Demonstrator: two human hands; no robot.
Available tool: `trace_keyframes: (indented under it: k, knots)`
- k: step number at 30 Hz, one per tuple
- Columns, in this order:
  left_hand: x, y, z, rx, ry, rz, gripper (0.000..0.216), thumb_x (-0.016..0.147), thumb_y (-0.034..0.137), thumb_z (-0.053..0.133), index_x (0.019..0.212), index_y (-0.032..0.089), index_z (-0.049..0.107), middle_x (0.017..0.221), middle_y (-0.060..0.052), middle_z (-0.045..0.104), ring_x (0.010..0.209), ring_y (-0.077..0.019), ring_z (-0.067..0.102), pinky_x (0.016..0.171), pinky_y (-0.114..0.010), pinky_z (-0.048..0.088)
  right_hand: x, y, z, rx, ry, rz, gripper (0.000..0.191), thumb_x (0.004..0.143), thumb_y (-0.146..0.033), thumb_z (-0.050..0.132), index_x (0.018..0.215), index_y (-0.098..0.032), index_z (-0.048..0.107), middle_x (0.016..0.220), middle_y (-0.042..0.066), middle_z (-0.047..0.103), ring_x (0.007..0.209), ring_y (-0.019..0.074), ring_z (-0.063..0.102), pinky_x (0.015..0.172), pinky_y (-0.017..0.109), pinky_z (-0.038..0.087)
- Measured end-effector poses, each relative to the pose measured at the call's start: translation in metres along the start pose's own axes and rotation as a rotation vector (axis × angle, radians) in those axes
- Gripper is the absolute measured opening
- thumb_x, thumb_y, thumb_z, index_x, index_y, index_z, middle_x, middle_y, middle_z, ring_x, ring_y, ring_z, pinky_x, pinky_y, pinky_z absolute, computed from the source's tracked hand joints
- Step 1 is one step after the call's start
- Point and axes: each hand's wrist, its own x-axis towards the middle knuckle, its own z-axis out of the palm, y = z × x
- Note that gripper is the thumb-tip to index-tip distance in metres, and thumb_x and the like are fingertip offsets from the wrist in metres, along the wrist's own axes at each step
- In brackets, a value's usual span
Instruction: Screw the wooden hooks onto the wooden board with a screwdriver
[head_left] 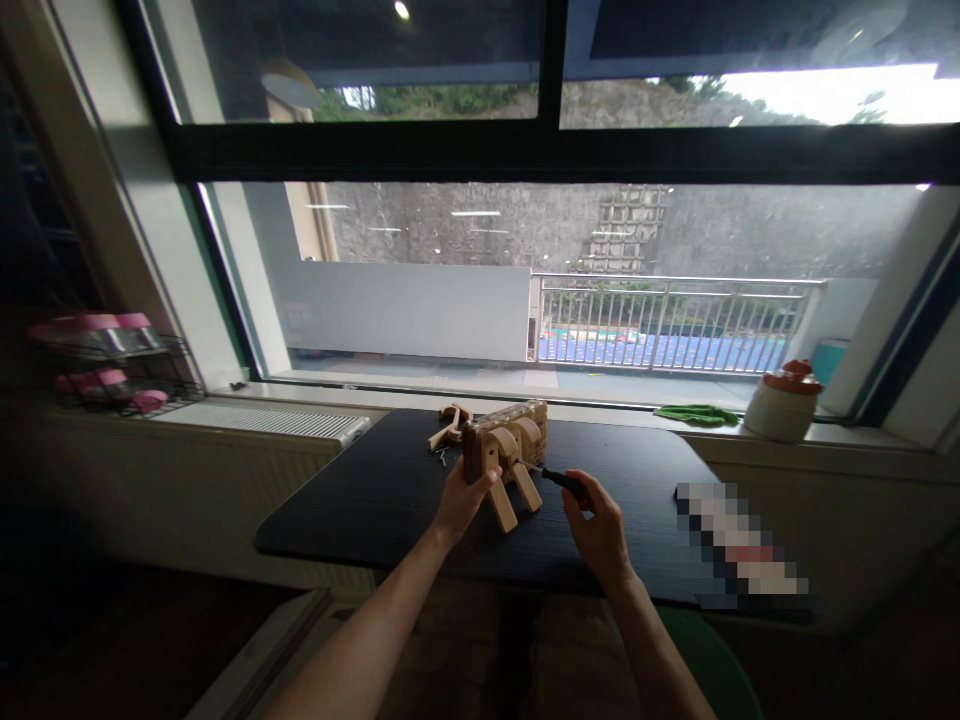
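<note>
A small wooden piece with a block-like body and angled legs [504, 450] is held up over the dark table. My left hand [466, 497] grips it at its lower left side, the thumb lying against one leg. In my right hand [598, 520] is a screwdriver [562, 481] with a dark handle, its shaft pointing left at the joint of the nearer right leg. Whether the tip sits in a screw is too small to tell. Behind the piece, loose wooden parts [450, 427] lie on the table beside some small metal screws [443, 458].
The black table [337, 510] stands against a window sill and a white radiator [277, 420]. A pixelated flat object [742, 540] lies at its right edge. On the sill are a green cloth [696, 414] and a white jar with a red lid [782, 402]. A wire rack [112, 365] holds pink-lidded containers.
</note>
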Motion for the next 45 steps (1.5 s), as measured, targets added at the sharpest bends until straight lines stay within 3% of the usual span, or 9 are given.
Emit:
trace_keyframes:
  k: [8, 22, 27, 33, 38, 45]
  knots:
    - [-0.0010, 0.0018, 0.0017, -0.032, -0.044, 0.004, 0.047, 0.063, 0.034, 0.070, 0.104, 0.018, 0.056, 0.093, -0.003, 0.065, 0.087, -0.0204, 0.061, 0.078, -0.033, 0.049, -0.0011, 0.0030, 0.0012, -0.001, -0.016, 0.027, 0.029, 0.082, -0.031, 0.052, 0.107, -0.018, 0.057, 0.074, 0.002, 0.063, 0.062, 0.0132, 0.058, 0.062, 0.027, 0.051]
    - [-0.0027, 0.0067, 0.0008, 0.006, -0.033, -0.005, 0.040, 0.063, 0.036, 0.068, 0.097, 0.016, 0.061, 0.091, -0.004, 0.067, 0.088, -0.0231, 0.062, 0.078, -0.033, 0.048, 0.0001, 0.0014, 0.0009, -0.054, 0.021, 0.030, 0.026, 0.079, -0.032, 0.053, 0.101, -0.019, 0.060, 0.082, 0.003, 0.063, 0.059, 0.0111, 0.054, 0.059, 0.025, 0.049]
    - [-0.0024, 0.0058, 0.0005, 0.012, -0.039, -0.011, 0.042, 0.064, 0.037, 0.068, 0.100, 0.016, 0.060, 0.098, -0.006, 0.066, 0.093, -0.0248, 0.061, 0.080, -0.035, 0.048, -0.0009, 0.0027, 0.0021, -0.040, 0.020, 0.064, 0.033, 0.081, -0.031, 0.050, 0.112, -0.019, 0.052, 0.072, 0.000, 0.061, 0.057, 0.0112, 0.055, 0.059, 0.025, 0.049]
    - [-0.0023, 0.0042, 0.0002, 0.013, -0.041, -0.007, 0.042, 0.063, 0.038, 0.068, 0.099, 0.017, 0.061, 0.098, -0.006, 0.066, 0.093, -0.0246, 0.061, 0.080, -0.034, 0.047, -0.0013, 0.0025, 0.0005, 0.001, -0.038, 0.057, 0.028, 0.083, -0.031, 0.048, 0.107, -0.019, 0.057, 0.076, 0.002, 0.064, 0.060, 0.0120, 0.059, 0.060, 0.025, 0.050]
    - [-0.0022, 0.0032, -0.0003, 0.011, -0.045, -0.007, 0.042, 0.064, 0.037, 0.068, 0.100, 0.017, 0.061, 0.099, -0.006, 0.066, 0.091, -0.0241, 0.061, 0.080, -0.034, 0.047, -0.0022, 0.0007, -0.0013, 0.023, -0.057, 0.056, 0.029, 0.085, -0.028, 0.044, 0.112, -0.020, 0.052, 0.079, 0.002, 0.064, 0.063, 0.0119, 0.061, 0.061, 0.025, 0.050]
    - [-0.0023, 0.0056, 0.0013, -0.006, -0.034, -0.016, 0.044, 0.061, 0.038, 0.070, 0.099, 0.016, 0.061, 0.099, -0.006, 0.066, 0.091, -0.0241, 0.061, 0.078, -0.033, 0.047, -0.0020, 0.0062, 0.0027, 0.006, -0.013, 0.061, 0.026, 0.080, -0.028, 0.051, 0.104, -0.018, 0.053, 0.073, 0.001, 0.063, 0.059, 0.0120, 0.058, 0.062, 0.026, 0.051]
